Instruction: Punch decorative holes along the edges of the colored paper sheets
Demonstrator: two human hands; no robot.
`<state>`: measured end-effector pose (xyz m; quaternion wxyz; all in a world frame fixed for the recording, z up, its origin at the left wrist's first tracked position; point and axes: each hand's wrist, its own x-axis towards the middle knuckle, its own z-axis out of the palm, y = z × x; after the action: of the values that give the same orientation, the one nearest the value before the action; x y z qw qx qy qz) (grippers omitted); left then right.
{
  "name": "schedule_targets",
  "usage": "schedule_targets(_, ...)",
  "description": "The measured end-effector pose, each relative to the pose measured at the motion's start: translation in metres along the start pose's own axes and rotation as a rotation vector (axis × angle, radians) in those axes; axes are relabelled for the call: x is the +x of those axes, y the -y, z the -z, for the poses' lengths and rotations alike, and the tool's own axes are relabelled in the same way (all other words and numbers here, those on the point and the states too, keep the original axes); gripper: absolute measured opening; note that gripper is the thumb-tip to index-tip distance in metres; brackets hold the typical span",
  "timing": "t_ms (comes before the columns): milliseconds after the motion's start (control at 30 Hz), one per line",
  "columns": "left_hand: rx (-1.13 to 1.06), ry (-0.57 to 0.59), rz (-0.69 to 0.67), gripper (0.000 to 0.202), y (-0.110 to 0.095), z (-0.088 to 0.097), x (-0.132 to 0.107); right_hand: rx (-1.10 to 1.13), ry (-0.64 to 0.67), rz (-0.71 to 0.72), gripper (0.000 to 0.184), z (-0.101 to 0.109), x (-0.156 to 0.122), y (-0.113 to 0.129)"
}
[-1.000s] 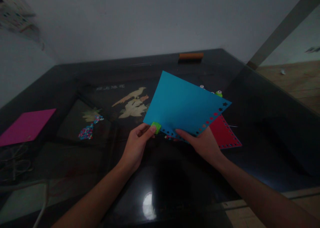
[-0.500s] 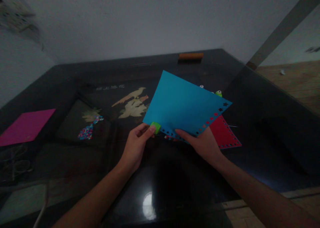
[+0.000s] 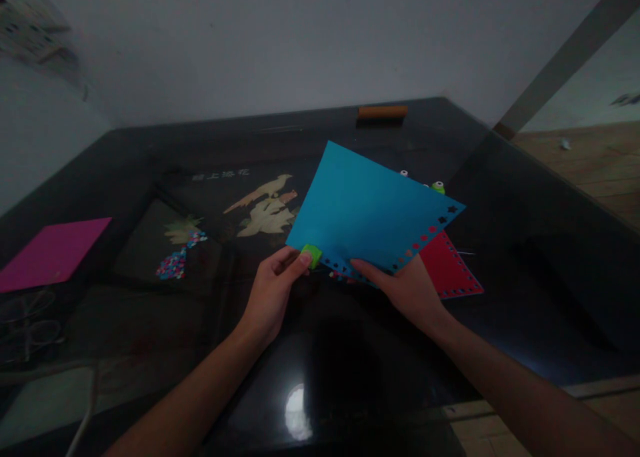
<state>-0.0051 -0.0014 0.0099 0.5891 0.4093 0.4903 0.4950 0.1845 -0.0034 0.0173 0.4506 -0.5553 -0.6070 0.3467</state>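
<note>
A sheet of blue paper (image 3: 365, 200) is held tilted above the table, with star- and flower-shaped holes along two of its edges. My right hand (image 3: 407, 290) grips its lower edge, thumb on top and the other fingers hidden behind the sheet. At the sheet's left corner my left hand (image 3: 280, 273) is closed around a small green craft punch (image 3: 311, 255), thumb pressed on it. The punch sits on the paper's edge, at the end of a row of holes. Beneath and to the right lies a red sheet (image 3: 445, 263) with a punched border, partly covered.
A pink sheet (image 3: 55, 253) lies at the left of the glossy black table (image 3: 300, 337), above a pair of glasses (image 3: 30, 327). Small coloured paper bits (image 3: 173, 265) form a pile. Green-and-white punches (image 3: 439, 187) show behind the blue sheet; a brown roll (image 3: 383, 113) lies by the wall.
</note>
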Motion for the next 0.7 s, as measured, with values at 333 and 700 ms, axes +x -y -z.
schedule_targets(333,-0.014,0.010,-0.012,0.022,-0.0013,-0.0014,-0.0016,0.015,0.005,-0.015,0.034,-0.0002,-0.0007,0.0002)
schedule_targets(700,-0.002,0.023,-0.027,0.023,0.0000,0.0000,-0.0021,-0.072,-0.047,0.042,0.036,0.0000,-0.0011,-0.0007)
